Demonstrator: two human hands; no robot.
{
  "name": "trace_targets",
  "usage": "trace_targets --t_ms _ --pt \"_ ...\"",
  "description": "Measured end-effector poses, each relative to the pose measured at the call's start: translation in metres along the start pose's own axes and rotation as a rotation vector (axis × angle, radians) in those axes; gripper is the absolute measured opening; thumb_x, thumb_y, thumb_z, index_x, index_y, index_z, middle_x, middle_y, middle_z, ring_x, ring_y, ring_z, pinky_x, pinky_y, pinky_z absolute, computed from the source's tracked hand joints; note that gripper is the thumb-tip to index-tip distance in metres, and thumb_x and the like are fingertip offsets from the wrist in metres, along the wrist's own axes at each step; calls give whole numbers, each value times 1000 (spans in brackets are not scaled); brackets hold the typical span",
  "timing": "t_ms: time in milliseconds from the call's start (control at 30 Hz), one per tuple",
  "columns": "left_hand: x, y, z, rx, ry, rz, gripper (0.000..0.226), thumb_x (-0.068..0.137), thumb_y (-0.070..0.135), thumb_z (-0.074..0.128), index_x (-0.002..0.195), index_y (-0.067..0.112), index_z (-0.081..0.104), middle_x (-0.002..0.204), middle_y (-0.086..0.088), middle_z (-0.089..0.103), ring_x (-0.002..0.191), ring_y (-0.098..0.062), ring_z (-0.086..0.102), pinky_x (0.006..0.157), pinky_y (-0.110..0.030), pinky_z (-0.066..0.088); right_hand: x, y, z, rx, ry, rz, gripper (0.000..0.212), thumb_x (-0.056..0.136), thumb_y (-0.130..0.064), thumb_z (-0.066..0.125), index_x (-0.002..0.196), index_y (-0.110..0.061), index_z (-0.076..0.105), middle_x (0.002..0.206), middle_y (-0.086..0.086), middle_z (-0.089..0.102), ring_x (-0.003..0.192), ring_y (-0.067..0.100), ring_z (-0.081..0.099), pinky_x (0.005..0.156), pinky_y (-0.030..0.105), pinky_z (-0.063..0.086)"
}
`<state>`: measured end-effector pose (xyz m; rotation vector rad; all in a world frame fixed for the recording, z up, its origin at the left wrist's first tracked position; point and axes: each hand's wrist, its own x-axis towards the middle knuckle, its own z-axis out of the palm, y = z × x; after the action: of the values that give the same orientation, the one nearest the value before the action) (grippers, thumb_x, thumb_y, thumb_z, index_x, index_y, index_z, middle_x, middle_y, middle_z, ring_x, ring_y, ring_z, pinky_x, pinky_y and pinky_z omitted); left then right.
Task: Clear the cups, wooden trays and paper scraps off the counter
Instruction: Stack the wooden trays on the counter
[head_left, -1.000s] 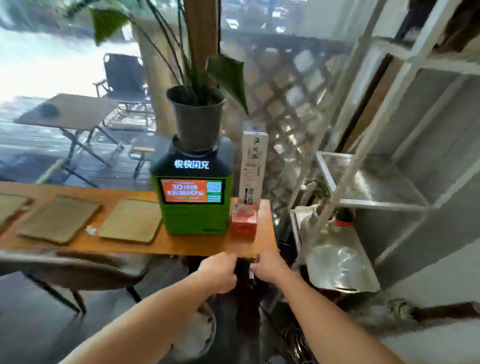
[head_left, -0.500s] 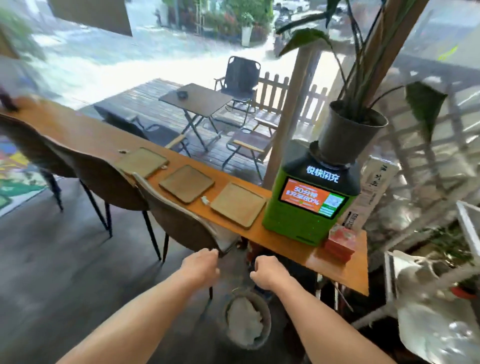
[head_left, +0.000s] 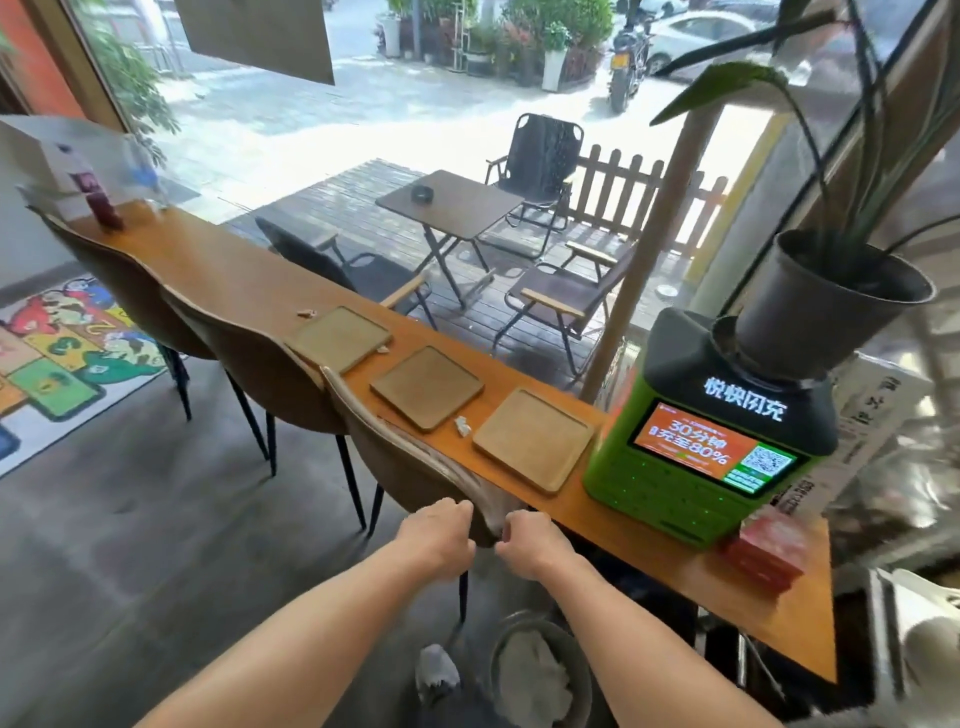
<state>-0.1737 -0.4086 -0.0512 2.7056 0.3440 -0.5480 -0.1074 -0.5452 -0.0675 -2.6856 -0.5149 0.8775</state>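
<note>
Three square wooden trays lie in a row on the long wooden counter (head_left: 208, 260): a far tray (head_left: 340, 338), a middle tray (head_left: 426, 387) and a near tray (head_left: 535, 439). Small paper scraps sit by them: one scrap (head_left: 462, 426) between the near and middle trays, one scrap (head_left: 383, 349) beside the far tray, one scrap (head_left: 306, 313) beyond it. My left hand (head_left: 441, 535) and my right hand (head_left: 530, 543) are both curled into fists with nothing visible in them, side by side at the top edge of the nearest chair back (head_left: 415, 462), short of the trays.
A green charging station (head_left: 701, 457) with a potted plant (head_left: 831, 296) on top stands right of the trays, a red box (head_left: 769, 551) beside it. Several chairs line the counter's near side. A bin (head_left: 540, 670) with crumpled paper stands on the floor below my hands.
The view has swung left along the counter, bringing all three trays and the chairs into sight. Both fists have come away from the counter's right end to the nearest chair back.
</note>
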Motion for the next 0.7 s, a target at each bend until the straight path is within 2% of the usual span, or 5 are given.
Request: trace_targets --t_ms 133,233,433,600,700 --pt "37 6 -33 -31 15 52 20 88 31 54 103 19 53 110 -6 57 101 -27 58 84 -42 51 41 -8 -26 2 6 39 16 87 -32 62 98 -20 63 99 3 64 89 21 63 78 36 54" --pt "71 2 -60 -41 27 78 15 87 30 52 98 21 52 108 -5 57 99 -26 57 84 -42 51 80 -19 -48 -15 -13 47 24 88 -34 61 103 -16 67 104 6 66 95 24 63 82 36 54" --pt "146 -35 -108 -1 15 55 18 86 29 47 99 19 53 112 -8 58 104 -32 58 83 -41 49 156 -50 -84 61 -28 61 24 85 -28 57 101 -13 67 102 8 66 90 24 62 69 31 49" --pt "193 -77 -135 32 -19 -7 19 84 32 48 96 20 54 106 -5 60 97 -28 59 79 -40 50 203 -70 -92 85 -30 60 31 91 -35 52 106 -11 65 108 9 67 96 29 63 86 40 54" --pt "217 -102 -142 50 -44 -17 16 86 34 48 94 21 52 106 -5 59 97 -28 59 77 -39 49 227 -79 -89 80 -59 88 31 90 -34 54 107 -12 66 108 9 67 97 28 64 87 41 55"
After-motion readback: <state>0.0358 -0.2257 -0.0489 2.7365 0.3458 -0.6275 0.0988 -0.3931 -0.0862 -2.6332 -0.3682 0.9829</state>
